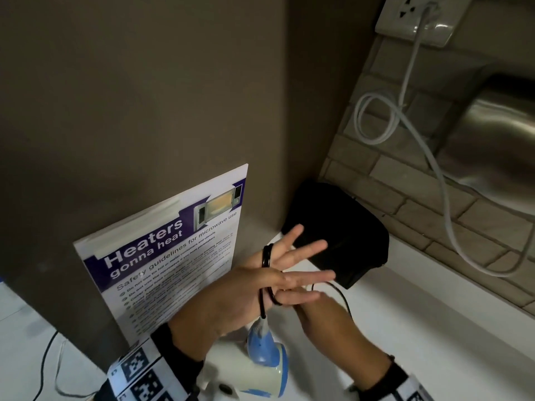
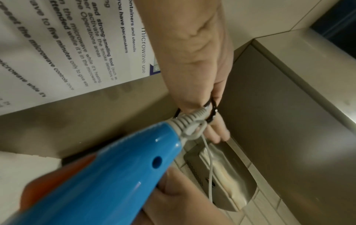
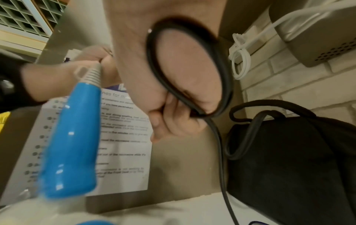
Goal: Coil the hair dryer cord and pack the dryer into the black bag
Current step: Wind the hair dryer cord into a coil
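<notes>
Leaning against the dark cabinet side at the left, a microwave safety poster [image 1: 170,253] stands on the white counter [image 1: 405,328]. Just right of it the left hand [image 1: 260,282] is held up with straight, spread fingers, and a loop of the black cord [image 1: 266,256] is wound round the palm; the hand serves as a former and does not clench. Below it the hair dryer [image 1: 263,360] hangs by its blue handle and grey strain relief, its pale body low over the counter. The right hand [image 1: 312,308] sits under the left; in the right wrist view its fingers pinch the cord where the loop closes.

I judge the dryer light, hard and smooth, best held by the handle; the cord is rubbery and springy, so loose turns may slip off the fingers. The free run trails right across the counter and over the black bag [image 1: 335,230].

That bag is soft cloth, slumped in the corner against the brick wall; whether its mouth is open, or anything lies inside, cannot be told. Farther right, a white cable [image 1: 376,120] runs from a wall socket [image 1: 417,18].
</notes>
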The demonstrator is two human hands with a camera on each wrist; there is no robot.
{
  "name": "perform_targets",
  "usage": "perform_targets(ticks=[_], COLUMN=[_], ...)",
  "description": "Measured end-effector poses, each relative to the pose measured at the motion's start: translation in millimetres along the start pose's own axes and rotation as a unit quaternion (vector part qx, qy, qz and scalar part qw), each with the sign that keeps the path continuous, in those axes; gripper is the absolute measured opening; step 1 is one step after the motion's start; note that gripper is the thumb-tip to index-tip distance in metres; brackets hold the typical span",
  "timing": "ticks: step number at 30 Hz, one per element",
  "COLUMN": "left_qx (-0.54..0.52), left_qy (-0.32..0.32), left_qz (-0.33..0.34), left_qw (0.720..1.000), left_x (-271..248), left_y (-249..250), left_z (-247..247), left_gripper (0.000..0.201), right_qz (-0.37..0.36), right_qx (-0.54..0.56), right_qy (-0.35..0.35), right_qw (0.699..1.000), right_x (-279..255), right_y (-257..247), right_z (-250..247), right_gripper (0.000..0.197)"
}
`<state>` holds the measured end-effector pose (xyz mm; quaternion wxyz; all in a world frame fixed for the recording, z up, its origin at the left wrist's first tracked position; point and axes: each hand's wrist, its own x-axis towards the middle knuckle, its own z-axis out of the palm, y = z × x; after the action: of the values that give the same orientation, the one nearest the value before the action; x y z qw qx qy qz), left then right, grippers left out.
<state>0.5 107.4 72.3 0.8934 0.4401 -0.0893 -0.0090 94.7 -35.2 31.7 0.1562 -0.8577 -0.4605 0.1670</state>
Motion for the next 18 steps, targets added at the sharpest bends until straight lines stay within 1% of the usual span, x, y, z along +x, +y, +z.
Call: perform_targets(ticks=[3, 5, 8, 10, 13, 15, 16, 18], left_qx=[-0.012, 0.006, 0.032, 0.033, 0.008, 0.006, 0.007, -0.022], left_qy=[0.029, 0.065, 0.093, 0.095, 0.088, 0.093, 0.101, 0.106], left_qz=[0.023, 0.029, 0.045, 0.057, 0.074, 0.082, 0.085, 0.089], left_qw=[0.999, 0.997, 0.994, 0.993, 0.993, 0.992, 0.991, 0.990], left_x=[4.2, 6.2, 6.9, 5.7, 5.3, 6.2, 6.8, 7.9], left_y=[-3.1, -2.0, 0.4, 0.8, 1.9, 4.1, 4.7, 3.9], left_z=[-10.5, -14.5, -20.4, -22.3, -19.1, -13.8, -12.9, -13.8], left_gripper=[0.083, 0.086, 0.086, 0.085, 0.079, 0.075, 0.074, 0.076], right_qz=[0.023, 0.031, 0.066, 0.077, 0.087, 0.092, 0.094, 0.103], right_qx=[-0.095, -0.107, -0.103, -0.117, -0.147, -0.165, -0.170, -0.188], right_qy=[-0.044, -0.066, -0.091, -0.087, -0.092, -0.112, -0.127, -0.161], right_qw=[0.994, 0.992, 0.988, 0.986, 0.981, 0.975, 0.973, 0.963], right_x=[-6.5, -15.1, -23.9, -28.2, -32.5, -33.7, -33.9, -35.8], right_y=[-4.6, -10.4, -11.1, -8.3, -6.3, -5.7, -5.6, -5.1], right_z=[4.3, 5.1, 4.7, 2.1, -1.1, 1.7, 4.6, 11.7], right_gripper=[0.022, 0.020, 0.020, 0.023, 0.026, 0.026, 0.029, 0.036])
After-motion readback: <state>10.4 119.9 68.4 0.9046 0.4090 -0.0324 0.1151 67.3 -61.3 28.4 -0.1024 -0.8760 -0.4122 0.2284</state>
